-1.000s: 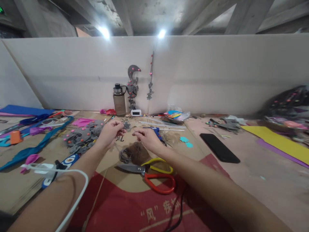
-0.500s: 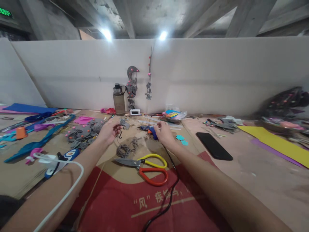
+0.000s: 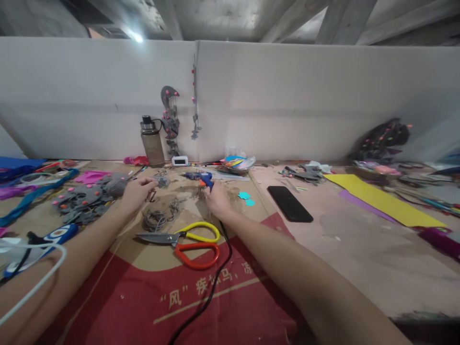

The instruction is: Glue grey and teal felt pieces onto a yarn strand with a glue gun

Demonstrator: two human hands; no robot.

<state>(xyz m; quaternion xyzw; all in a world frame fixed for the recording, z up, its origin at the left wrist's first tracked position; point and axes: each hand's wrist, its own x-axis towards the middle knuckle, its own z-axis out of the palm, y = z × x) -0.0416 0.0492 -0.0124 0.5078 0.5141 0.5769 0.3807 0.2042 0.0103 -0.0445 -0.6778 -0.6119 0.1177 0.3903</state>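
Two hands are at work beyond the scissors (image 3: pixel 179 237), which lie flat on the desk (image 3: pixel 359 249) with their yellow and red handles to the right. The right hand (image 3: pixel 216 201), just past those handles, is closed around the grip of a glue gun (image 3: pixel 201 178). The left hand (image 3: pixel 137 191), beyond the scissors' blade tip, has its fingertips pinched together on a small grey piece (image 3: pixel 153 195); the piece is too small to make out in detail.

The likeliest trouble is the glue gun's black cord (image 3: pixel 214 268). It trails from the right hand, passes close by the red handle and runs off toward the person, so a quick pull could catch the scissors and drag them. A loose coil of grey string (image 3: pixel 156 220) lies just beyond the blade and could be swept along too. If the gun is hot, its tip could also burn the left fingers, since the pinched piece leaves little room to keep clear. The piece itself could slip from so light a pinch.

The glue gun is blue with an orange trigger. It lies low, well beyond the scissors, and its nozzle points left toward the other hand.
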